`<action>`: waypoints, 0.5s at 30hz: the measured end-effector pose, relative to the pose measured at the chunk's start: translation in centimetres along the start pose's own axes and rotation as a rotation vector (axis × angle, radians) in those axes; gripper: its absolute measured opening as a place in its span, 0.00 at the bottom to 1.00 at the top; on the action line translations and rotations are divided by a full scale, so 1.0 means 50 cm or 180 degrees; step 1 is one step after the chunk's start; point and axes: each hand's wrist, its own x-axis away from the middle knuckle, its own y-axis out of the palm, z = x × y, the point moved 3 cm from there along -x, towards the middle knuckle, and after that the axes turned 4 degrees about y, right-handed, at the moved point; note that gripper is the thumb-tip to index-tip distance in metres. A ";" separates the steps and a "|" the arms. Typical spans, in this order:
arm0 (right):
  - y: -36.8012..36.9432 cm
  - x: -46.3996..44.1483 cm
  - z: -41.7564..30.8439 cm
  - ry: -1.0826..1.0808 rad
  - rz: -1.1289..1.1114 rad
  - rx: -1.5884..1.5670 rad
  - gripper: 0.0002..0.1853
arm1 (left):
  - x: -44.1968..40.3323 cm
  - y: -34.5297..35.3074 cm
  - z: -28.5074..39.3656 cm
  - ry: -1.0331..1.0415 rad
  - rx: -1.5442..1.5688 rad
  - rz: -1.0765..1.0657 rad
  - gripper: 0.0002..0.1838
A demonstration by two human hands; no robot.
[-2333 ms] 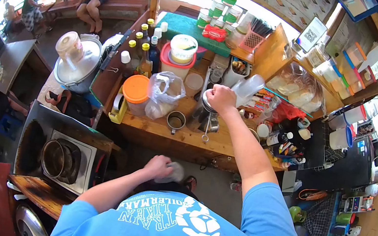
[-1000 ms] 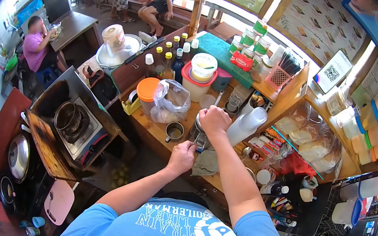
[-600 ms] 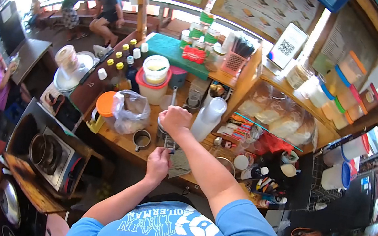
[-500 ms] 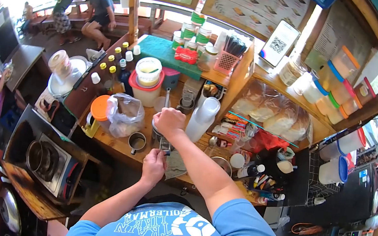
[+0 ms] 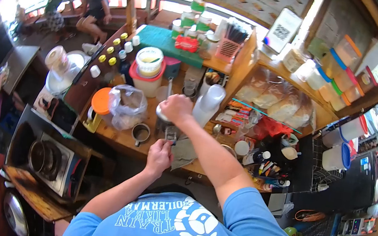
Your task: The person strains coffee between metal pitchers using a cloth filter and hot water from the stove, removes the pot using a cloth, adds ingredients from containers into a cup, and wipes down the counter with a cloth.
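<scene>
My right hand (image 5: 176,108) is closed in a fist over the counter, wrapped round a thin metal handle (image 5: 170,86) that sticks up above the fingers; its lower end is hidden. Below that fist is a metal mug (image 5: 162,115), mostly covered by the hand. My left hand (image 5: 159,157) is closed at the near side, its fingers pinching the mug's handle (image 5: 170,135). A grey cloth (image 5: 184,154) lies just right of it. To the left stands another metal mug (image 5: 140,133), beside a clear plastic bag (image 5: 127,108). Stacked plastic cups (image 5: 208,104) lean right of my fist.
An orange-lidded container (image 5: 101,100) and a red-rimmed tub (image 5: 145,81) stand left and behind. Bagged bread (image 5: 276,99) fills a shelf at right. A stove with a pan (image 5: 42,156) is lower left. Several people sit beyond the counter.
The view has shifted slightly. My right hand stays closed over the mug, a little lower relative to the upright handle. My left hand keeps its hold.
</scene>
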 end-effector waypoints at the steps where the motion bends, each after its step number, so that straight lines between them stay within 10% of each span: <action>1: 0.002 -0.004 0.008 0.0080 0.0019 -0.0098 0.18 | 0.002 -0.001 0.000 -0.0041 0.0015 0.0088 0.11; 15: -0.017 0.002 -0.026 -0.0376 -0.0229 0.0178 0.17 | 0.000 0.067 -0.019 0.0499 -0.0285 0.0297 0.11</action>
